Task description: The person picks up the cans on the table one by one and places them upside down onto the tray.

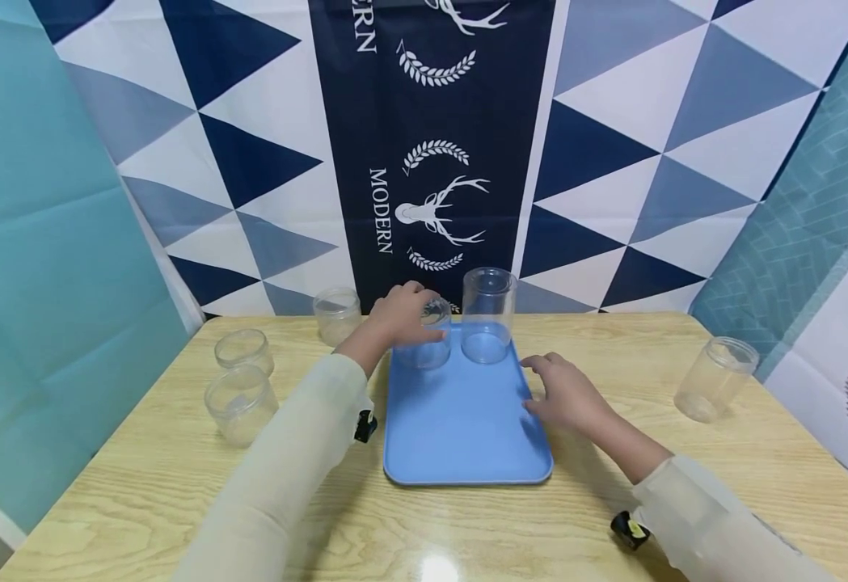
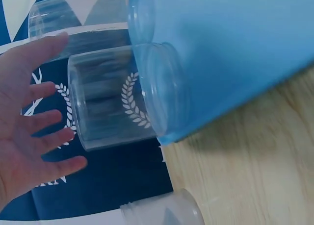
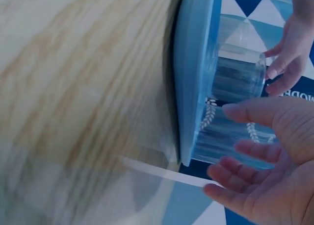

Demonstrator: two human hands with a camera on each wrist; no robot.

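Two clear plastic jars stand at the back of a blue tray (image 1: 467, 420): a shorter jar (image 1: 427, 356) on the left and a taller jar (image 1: 487, 315) on the right. My left hand (image 1: 400, 315) is over the shorter jar with its fingers spread. In the left wrist view, the left hand (image 2: 29, 117) shows a small gap to that jar's end (image 2: 117, 95). My right hand (image 1: 562, 392) hovers at the tray's right edge, fingers loosely bent and holding nothing. In the right wrist view, the right hand (image 3: 274, 166) overlaps the taller jar.
On the wooden table (image 1: 343, 517), a small clear jar (image 1: 338, 317) stands left of the tray, with two more, one farther back (image 1: 244, 352) and one nearer (image 1: 240, 404), at far left. Another clear jar (image 1: 716, 380) stands at far right. A patterned cloth (image 1: 263, 162) hangs behind.
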